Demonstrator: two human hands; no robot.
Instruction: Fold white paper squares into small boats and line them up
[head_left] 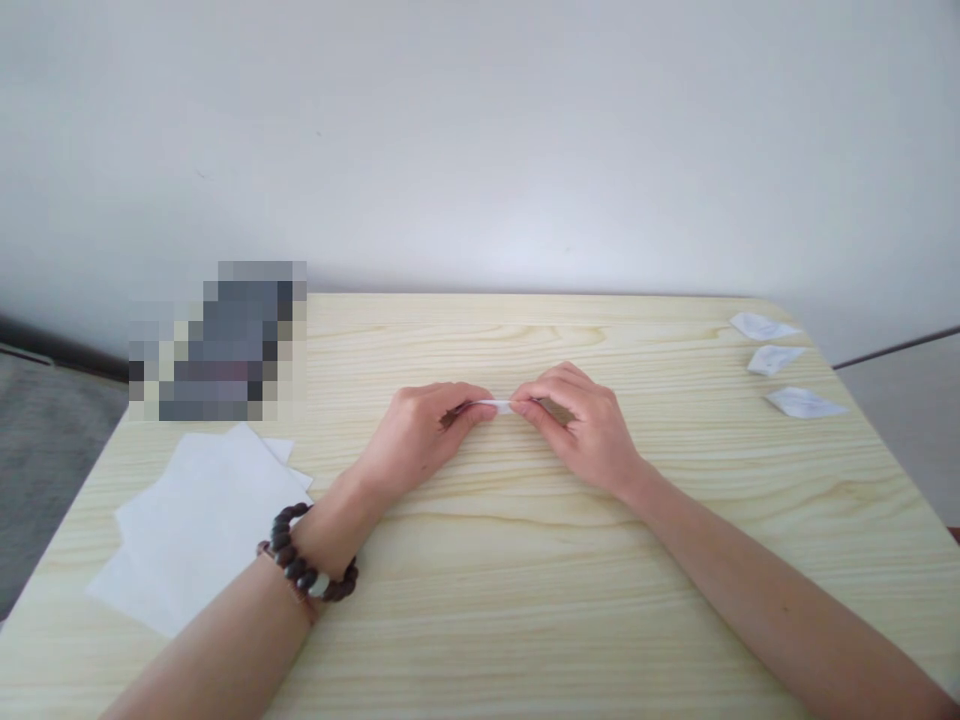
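Note:
Between my two hands, over the middle of the table, is a small piece of folded white paper [502, 406], seen nearly edge-on. My left hand [427, 425] pinches its left end between thumb and fingers. At the right end, the thumb and fingers of my right hand [581, 420] are closed on the same paper. Only a short stretch shows between the fingertips; the rest is hidden by my fingers. Dark beads [289, 550] circle my left wrist.
Loose white paper sheets [195, 520] lie overlapping at the left, partly under my left forearm. Behind them is a dark, pixelated object [232, 340]. Three folded white paper pieces [806, 403] sit in a column near the right edge. A pale wall [525, 150] stands behind the wooden table [510, 600].

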